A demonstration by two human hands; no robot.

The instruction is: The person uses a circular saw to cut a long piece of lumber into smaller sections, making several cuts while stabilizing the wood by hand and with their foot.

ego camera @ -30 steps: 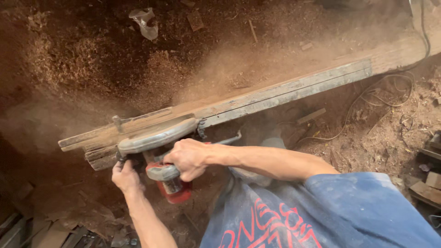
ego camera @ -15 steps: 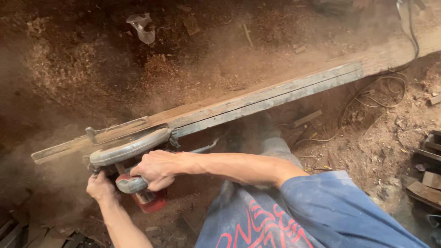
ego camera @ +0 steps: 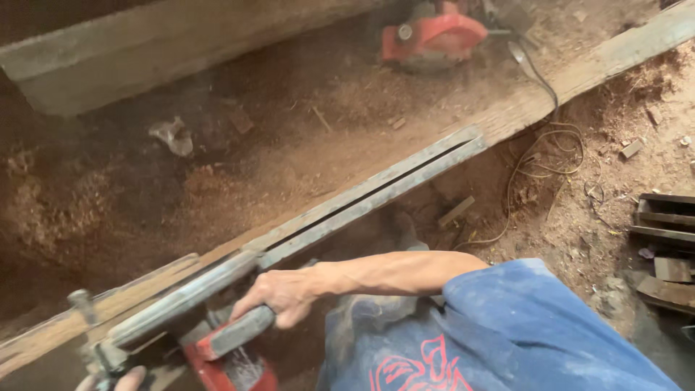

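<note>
My right hand (ego camera: 284,295) grips the grey handle of a red power planer (ego camera: 224,347) that sits against a long wooden plank (ego camera: 521,108). The plank runs diagonally from lower left to upper right. A grey metal guide rail (ego camera: 369,195) lies along its near edge. My left hand (ego camera: 116,381) shows only as fingertips at the bottom edge, pressed on the planer's front end. My blue sleeve and shirt fill the lower right.
A red circular saw (ego camera: 433,35) rests on the plank at the top. Its cable (ego camera: 550,145) loops over the dirt on the right. Sawdust covers the ground at left. A concrete ledge (ego camera: 145,51) runs at the upper left. Dark wood pieces (ego camera: 666,246) lie at right.
The planer and both hands have slid left and down along the plank. The view has tilted up, bringing the red saw and concrete ledge into sight. The dust cloud has thinned.
</note>
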